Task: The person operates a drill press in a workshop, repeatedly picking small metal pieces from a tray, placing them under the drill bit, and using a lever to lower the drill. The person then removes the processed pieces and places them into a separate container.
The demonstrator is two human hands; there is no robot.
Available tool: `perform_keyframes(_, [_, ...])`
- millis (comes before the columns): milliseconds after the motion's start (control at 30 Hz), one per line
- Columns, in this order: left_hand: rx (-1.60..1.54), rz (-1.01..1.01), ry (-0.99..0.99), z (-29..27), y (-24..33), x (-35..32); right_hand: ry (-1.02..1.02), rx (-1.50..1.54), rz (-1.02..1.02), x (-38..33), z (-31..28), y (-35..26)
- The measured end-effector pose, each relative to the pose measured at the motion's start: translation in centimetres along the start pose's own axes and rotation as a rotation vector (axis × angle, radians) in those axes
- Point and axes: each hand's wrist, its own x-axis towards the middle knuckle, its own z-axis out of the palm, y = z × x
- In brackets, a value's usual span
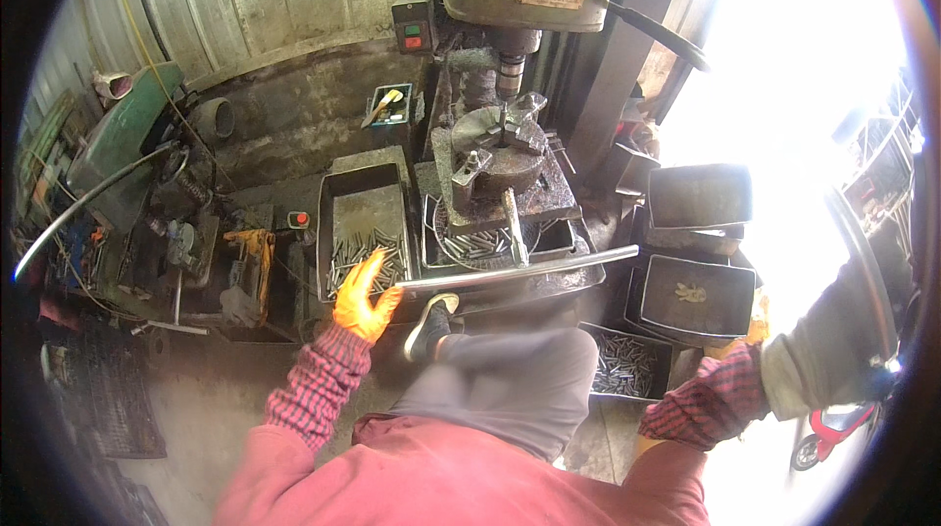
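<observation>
Head view: metal bar [520, 271] runs rightward from the left hand [363, 302]

The smooth, round bar crosses in front of the trays, its long axis nearly crosswise and rising slightly to the right. Its near end lies at the gap between the left hand's thumb and fingers; whether they touch, I cannot tell. That hand, in an orange glove, is the nearer, its fingers spread. They point over slim, shiny pins [358, 250] heaped in a grimy rectangular tray [368, 204]. Beyond the bar sits a round, dark metal fixture [490, 168]. The right hand [757, 327] is mostly hidden past its plaid cuff [711, 399]; its grip I cannot tell.
</observation>
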Motion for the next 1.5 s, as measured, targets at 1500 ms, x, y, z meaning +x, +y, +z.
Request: perform_keyframes(1500, [-0.069, -0.119, -0.327, 14.4, 4.1, 35.4, -1.496, 0.032, 0.619, -29.9, 18.9, 6.6])
